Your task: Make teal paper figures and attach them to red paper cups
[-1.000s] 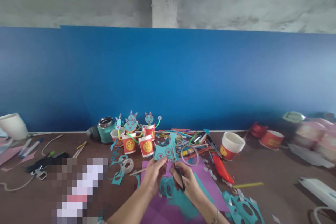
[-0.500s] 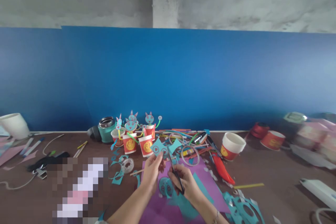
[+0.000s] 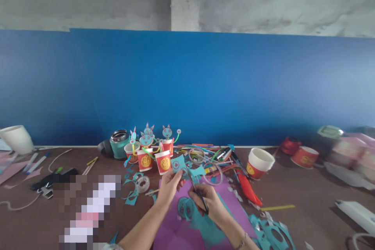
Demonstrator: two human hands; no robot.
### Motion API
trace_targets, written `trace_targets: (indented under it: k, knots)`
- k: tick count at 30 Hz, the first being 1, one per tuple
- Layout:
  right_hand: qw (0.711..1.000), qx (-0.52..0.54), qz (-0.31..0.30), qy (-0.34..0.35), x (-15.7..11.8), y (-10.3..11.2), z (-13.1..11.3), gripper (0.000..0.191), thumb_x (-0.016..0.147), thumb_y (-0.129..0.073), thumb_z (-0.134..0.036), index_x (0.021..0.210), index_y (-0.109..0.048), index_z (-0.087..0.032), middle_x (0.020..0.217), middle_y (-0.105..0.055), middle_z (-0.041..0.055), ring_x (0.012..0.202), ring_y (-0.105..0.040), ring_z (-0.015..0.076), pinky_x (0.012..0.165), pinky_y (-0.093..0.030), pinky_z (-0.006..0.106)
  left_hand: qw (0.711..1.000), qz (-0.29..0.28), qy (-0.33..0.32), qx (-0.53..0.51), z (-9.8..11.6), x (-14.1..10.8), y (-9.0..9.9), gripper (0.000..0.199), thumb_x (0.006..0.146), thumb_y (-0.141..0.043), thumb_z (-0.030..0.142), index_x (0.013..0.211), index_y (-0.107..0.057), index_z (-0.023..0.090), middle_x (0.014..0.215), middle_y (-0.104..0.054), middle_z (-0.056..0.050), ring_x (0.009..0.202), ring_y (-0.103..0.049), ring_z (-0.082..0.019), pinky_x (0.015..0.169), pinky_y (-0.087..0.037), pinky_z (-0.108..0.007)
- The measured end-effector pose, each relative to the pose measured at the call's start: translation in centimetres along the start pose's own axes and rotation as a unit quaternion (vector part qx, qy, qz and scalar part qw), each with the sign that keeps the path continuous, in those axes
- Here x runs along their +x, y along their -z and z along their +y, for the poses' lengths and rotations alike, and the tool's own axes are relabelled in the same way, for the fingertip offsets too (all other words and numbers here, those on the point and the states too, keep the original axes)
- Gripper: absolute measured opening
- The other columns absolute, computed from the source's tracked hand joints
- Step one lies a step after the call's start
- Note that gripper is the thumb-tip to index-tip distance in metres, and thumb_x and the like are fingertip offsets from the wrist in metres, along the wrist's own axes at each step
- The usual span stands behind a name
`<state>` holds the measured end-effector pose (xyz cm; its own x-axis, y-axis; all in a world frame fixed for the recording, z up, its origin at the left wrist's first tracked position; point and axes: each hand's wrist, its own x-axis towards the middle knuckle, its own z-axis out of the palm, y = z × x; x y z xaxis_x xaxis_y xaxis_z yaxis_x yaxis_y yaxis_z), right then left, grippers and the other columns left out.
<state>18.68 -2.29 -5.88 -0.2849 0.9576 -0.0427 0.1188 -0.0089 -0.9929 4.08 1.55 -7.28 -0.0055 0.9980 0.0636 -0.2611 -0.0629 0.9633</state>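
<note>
One white cup [image 3: 18, 140] leans at the far left of my feed, then one open flask [image 3: 119, 150], its inside hidden from me. Four cat heads [image 3: 146, 140] rise above clustered red cups [image 3: 145, 160]. Just right of these, my left hand [image 3: 170, 189] pinches the blue paper [image 3: 177, 163], two circles showing; an offcut [image 3: 198, 171] sits lower than half a second ago, by the scissors [image 3: 202, 199] my right hand [image 3: 209, 202] grips. Further right come one large cup [image 3: 260, 163] and one tilted bowl [image 3: 304, 157], contents unseen.

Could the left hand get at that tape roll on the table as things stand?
Probably yes, once free: the left hand holds blue paper, but the tape roll lies nearby on its outer side, with just a thin stick partly between.
</note>
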Motion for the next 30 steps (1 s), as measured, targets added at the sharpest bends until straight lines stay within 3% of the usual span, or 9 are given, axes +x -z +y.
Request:
trace_targets:
  k: [5, 13, 23, 30]
  knots:
    - [1.000, -0.009, -0.009, -0.015, -0.1, -0.1, -0.2, 0.028, 0.069, -0.065, -0.041, 0.065, -0.057, -0.014, 0.038, -0.041, -0.0082, 0.030, -0.034, 0.0036, 0.031, -0.025, 0.015, 1.000, 0.021, -0.016, -0.003, 0.1, -0.1, 0.1, 0.047, 0.061, -0.065, 0.061, 0.061, -0.052, 0.016, 0.040, -0.048, 0.005, 0.035, -0.038, -0.006, 0.036, -0.028, -0.018]
    - [0.999, 0.013, -0.003, -0.033, 0.4, 0.4, 1.3, 0.028, 0.071, -0.064, -0.040, 0.078, -0.060, -0.013, 0.041, -0.045, -0.0078, 0.032, -0.036, 0.0042, 0.033, -0.028, 0.016, 0.997, -0.042, -0.025, 0.056, 0.0, 0.1, 0.5, 0.044, 0.068, -0.060, 0.059, 0.065, -0.053, 0.016, 0.044, -0.045, 0.006, 0.036, -0.036, -0.006, 0.037, -0.027, -0.018]
    - [0.999, -0.001, -0.034, -0.020, 0.0, 0.6, 0.5, 0.029, 0.070, -0.065, -0.042, 0.072, -0.058, -0.013, 0.042, -0.040, -0.0091, 0.032, -0.035, 0.0037, 0.032, -0.028, 0.015, 0.998, 0.006, -0.028, 0.048, 0.4, -0.1, 0.3, 0.048, 0.068, -0.057, 0.063, 0.057, -0.047, 0.017, 0.041, -0.034, 0.008, 0.038, -0.031, -0.006, 0.039, -0.023, -0.019]
    - [0.999, 0.002, -0.006, -0.035, -0.2, 0.4, 0.2, 0.027, 0.068, -0.068, -0.038, 0.075, -0.061, -0.013, 0.040, -0.044, -0.0078, 0.033, -0.037, 0.0047, 0.033, -0.029, 0.015, 0.998, -0.036, -0.030, 0.053, -0.8, 0.1, 0.7, 0.048, 0.069, -0.059, 0.062, 0.057, -0.044, 0.018, 0.043, -0.032, 0.009, 0.039, -0.027, -0.005, 0.040, -0.018, -0.020]
